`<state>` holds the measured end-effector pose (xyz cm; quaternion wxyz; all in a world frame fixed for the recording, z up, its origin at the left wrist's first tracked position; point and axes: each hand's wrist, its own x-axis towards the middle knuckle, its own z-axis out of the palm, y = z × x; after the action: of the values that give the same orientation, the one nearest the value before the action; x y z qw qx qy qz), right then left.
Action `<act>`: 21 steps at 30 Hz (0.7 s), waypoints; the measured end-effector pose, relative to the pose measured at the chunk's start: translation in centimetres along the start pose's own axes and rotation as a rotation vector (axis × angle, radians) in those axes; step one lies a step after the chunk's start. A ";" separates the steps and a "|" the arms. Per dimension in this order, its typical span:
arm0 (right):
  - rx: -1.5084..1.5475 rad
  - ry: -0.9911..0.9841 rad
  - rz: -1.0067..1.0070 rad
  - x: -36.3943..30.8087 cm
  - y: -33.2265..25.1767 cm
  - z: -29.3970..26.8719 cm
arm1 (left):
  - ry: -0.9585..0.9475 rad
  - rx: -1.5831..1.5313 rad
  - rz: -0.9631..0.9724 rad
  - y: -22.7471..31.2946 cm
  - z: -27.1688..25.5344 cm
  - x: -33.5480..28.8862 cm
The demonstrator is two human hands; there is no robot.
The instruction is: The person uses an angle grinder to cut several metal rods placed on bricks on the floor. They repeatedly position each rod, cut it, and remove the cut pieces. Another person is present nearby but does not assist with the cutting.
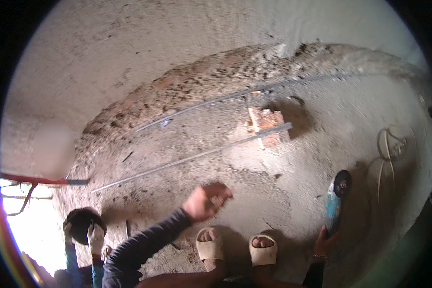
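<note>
My right hand (325, 242), at the lower right, is closed round the body of a blue angle grinder (333, 204). The grinder's dark disc end points away from me. My left hand (205, 201) hangs in front of my feet, smeared by motion, with its fingers partly bent; no held thing can be made out in it. Beyond it a long thin metal bar (192, 163) slants across the floor. The bar's far right end rests on a reddish brick block (270, 126).
Another long bar (197, 108) lies near the rough wall base. A looped cable (387, 144) is at the right. At the left, another person's gloved hands (96, 238) hold a black round container (83, 222). A red bar (43, 180) juts in above. My sandals (210, 248) are below.
</note>
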<state>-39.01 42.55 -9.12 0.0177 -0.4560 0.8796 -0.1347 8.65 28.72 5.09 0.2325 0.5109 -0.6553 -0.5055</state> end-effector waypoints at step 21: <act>0.278 -0.399 -0.661 -8.7 -14.1 -4.7 | 0.080 -0.068 -0.111 -3.8 14.3 -9.9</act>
<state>-23.41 42.84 -1.83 0.2051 -0.7245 0.6385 -0.1596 2.21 43.83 -1.73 0.2473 0.5581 -0.5985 -0.5188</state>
